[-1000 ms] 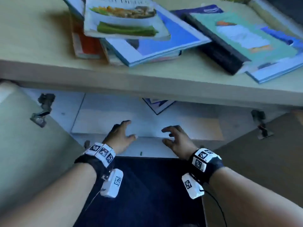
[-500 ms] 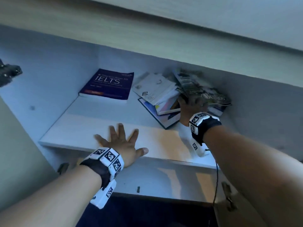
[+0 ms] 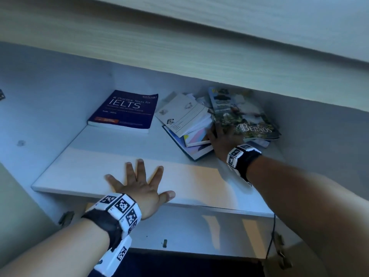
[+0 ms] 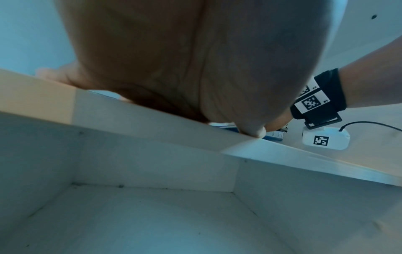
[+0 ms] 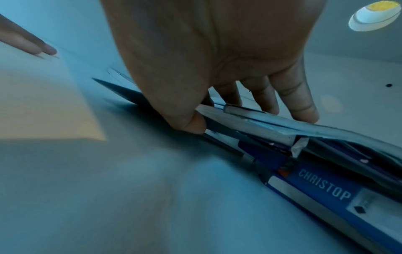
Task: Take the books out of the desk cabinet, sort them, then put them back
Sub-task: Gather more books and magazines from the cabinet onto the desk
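Inside the cabinet, a dark blue IELTS book (image 3: 123,111) lies flat at the back left of the white shelf (image 3: 79,166). At the back right sits a loose pile: a white notebook (image 3: 182,114), pastel booklets and a green magazine (image 3: 243,114). My right hand (image 3: 221,136) grips this pile. In the right wrist view the right hand (image 5: 250,118) has its thumb under the edge and its fingers (image 5: 302,110) on top, above a blue book (image 5: 322,187) whose spine reads CHRISTOP. My left hand (image 3: 139,180) rests flat on the shelf's front, fingers spread, holding nothing.
The desk top's wooden edge (image 3: 179,47) hangs low over the opening. Below the shelf is a bare lower compartment (image 4: 152,214). A door hinge (image 3: 279,248) and a thin black cable (image 3: 272,236) are at the lower right. A dark mat (image 3: 179,264) lies in front.
The view dropped from the desk top into the cabinet. My right hand reached back from the shelf's front onto the pile. My left hand spread flat on the shelf.
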### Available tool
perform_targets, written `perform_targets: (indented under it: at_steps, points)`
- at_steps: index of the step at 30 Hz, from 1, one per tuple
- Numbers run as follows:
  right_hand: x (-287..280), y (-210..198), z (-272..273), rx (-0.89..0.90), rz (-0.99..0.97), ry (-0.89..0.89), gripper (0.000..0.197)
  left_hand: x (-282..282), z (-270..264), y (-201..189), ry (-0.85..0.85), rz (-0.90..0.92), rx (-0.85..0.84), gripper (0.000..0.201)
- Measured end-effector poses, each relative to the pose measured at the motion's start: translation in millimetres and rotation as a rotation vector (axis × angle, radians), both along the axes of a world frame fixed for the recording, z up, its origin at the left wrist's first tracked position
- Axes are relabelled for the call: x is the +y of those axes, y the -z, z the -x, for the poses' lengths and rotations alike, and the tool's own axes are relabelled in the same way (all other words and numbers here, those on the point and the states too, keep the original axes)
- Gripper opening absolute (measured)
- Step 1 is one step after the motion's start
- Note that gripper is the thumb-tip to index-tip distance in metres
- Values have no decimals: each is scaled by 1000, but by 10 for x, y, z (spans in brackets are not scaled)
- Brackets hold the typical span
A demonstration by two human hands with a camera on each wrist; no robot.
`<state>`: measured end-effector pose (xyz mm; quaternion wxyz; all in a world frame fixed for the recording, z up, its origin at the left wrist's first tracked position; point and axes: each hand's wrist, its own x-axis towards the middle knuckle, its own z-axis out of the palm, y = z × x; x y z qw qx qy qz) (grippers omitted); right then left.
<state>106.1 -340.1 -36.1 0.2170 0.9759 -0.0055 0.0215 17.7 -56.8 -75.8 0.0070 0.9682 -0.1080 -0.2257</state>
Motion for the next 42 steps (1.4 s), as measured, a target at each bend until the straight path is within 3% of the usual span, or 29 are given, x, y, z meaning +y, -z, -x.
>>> perform_targets:
  at_steps: [3,9,12,15,18,19,21,22,23,25,28,30,35,38,42]
  points:
    - [85,-80,77,40,97,-63,63,6,-44,-7,-11,-1,2,89]
    - [472,-99,601,59,-11,-119,53,-8,-69,-55,-24,38,2,102]
    - [738,17,973,136,-77,-153,59,116,-23,-173,-67,212,-38,117]
    - [937,106,1319,91,-141,-121,61,398,133,-220,-56,474,-30,127]
    - [1029,143,1516,86,-139,-136,56,652,294,-201,-105,766,51,104]
    - [1048,135,1586,85,-144,-142,56,696,334,-160,-134,840,42,89]
    - [1046,150,1738,80,-138,-177,57,687,419,-95,-178,887,-74,39]
    - [1021,159,1821,86,-139,-219,59,660,461,-61,-203,880,-139,25]
    - [991,130,1906,109,-153,-270,62,624,496,-32,-226,871,-192,28]
    - [923,13,2019,142,-209,-314,75,574,533,-8,-273,814,-261,51]
    - [764,-57,2010,195,-299,-105,105,527,422,-78,-347,784,-387,71]
    - [620,1,1933,251,-338,5,112,493,263,-193,-344,717,-346,84]
    - [376,-70,1803,162,-287,-111,80,329,88,-246,-134,388,-144,87]
    - [268,-245,1832,107,-444,-98,79,285,253,-113,-96,359,-137,79]
    - [130,-525,1848,-142,-728,41,63,284,422,-119,-70,370,-174,65]
